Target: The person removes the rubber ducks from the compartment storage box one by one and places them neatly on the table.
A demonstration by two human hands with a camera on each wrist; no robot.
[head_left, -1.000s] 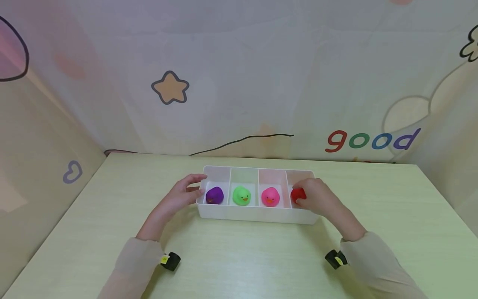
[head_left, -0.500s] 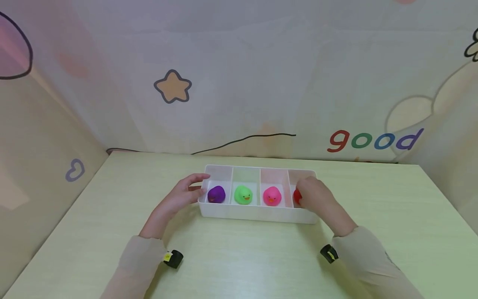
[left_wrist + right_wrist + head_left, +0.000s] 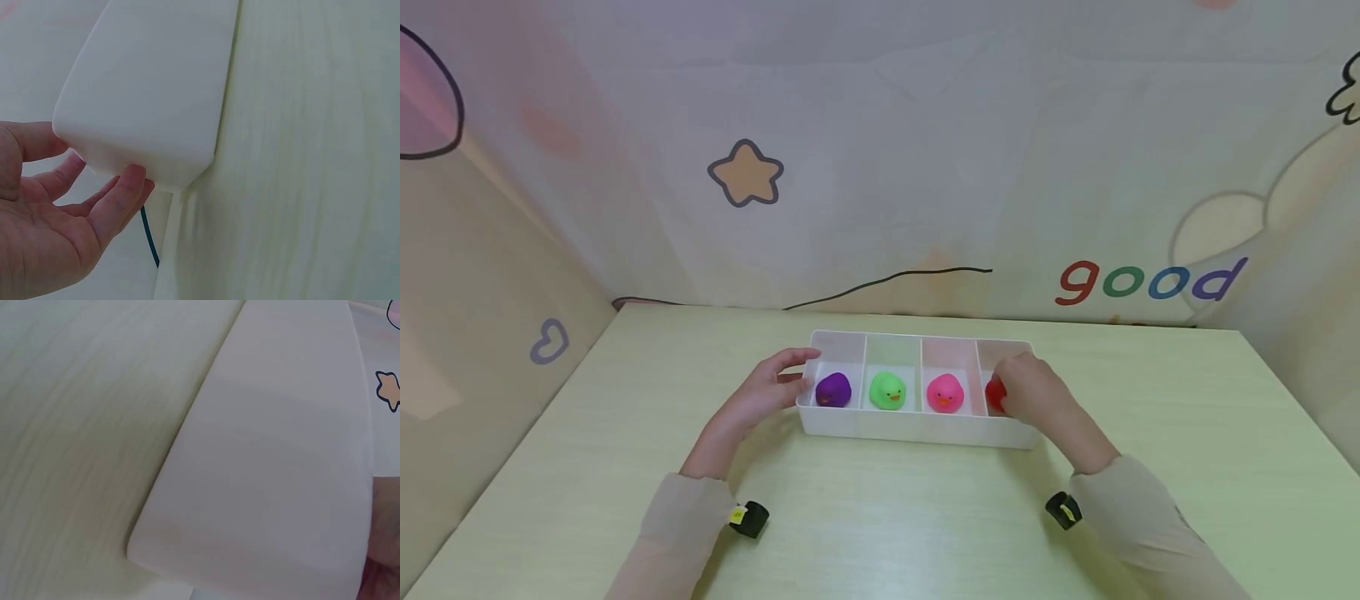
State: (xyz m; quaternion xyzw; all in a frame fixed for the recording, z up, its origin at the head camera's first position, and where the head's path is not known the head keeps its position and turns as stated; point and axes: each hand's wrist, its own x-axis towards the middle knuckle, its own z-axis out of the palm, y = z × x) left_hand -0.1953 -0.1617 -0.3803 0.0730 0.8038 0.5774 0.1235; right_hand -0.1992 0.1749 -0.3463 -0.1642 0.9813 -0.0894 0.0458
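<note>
In the head view, a white divided tray [image 3: 917, 430] lies across the table with one rubber duck per compartment. From left to right these are purple [image 3: 833, 390], green [image 3: 887, 391], pink [image 3: 945, 393] and red [image 3: 996, 396]. The right hand [image 3: 1033, 396] reaches into the rightmost compartment and pinches the red rubber duck, covering most of it. At the tray's left end, the left hand [image 3: 767, 388] holds the wall with thumb and fingers. The left wrist view shows its fingertips [image 3: 131, 178] against that end. The tray's wall hides most of the right hand [image 3: 384, 531] in the right wrist view.
The pale wood-grain table [image 3: 895, 517] extends around the tray. Behind it stands a printed cloth backdrop [image 3: 880, 167] with a star and coloured lettering, and cloth also covers both sides. Small black devices [image 3: 749, 518] sit at both cuffs.
The right hand has turned and dipped further into the rightmost compartment, covering more of the red rubber duck. Its wrist has shifted slightly left. The left hand stays at the tray's end.
</note>
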